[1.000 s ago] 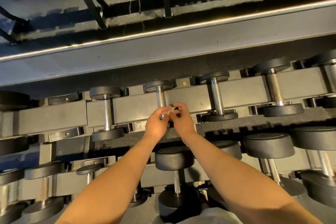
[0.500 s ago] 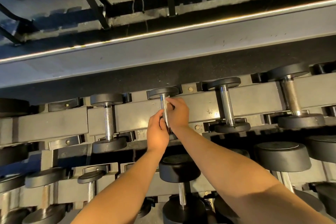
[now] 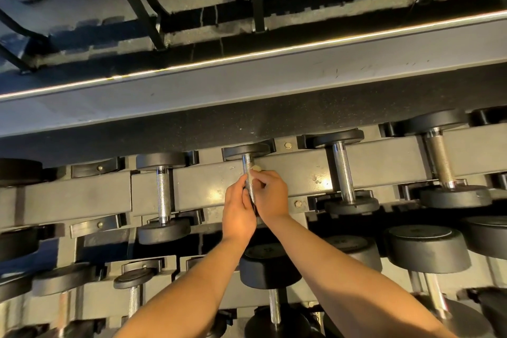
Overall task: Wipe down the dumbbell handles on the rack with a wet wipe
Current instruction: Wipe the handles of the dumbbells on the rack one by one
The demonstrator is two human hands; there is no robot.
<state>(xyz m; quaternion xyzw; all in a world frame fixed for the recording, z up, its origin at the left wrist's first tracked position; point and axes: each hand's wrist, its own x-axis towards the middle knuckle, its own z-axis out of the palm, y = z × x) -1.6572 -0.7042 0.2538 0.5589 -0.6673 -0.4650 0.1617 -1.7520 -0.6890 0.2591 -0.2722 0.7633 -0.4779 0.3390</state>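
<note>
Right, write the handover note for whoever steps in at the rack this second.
Left hand: fingers curled on the near part of the dumbbell handle, top row of the rack.
Right hand: grips the same handle from the right; the pale scrap past its knuckles looks like the wipe.
Done: cannot tell which handles are already wiped.
Left: finish this one, then the rest, such as the neighbouring handle.

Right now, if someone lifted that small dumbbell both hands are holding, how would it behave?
The dumbbell would likely feel rigid and heavy for its size: metal bar, solid dark heads. Its textured handle probably resists slipping. Round heads suggest it could roll once off the rack.
</note>
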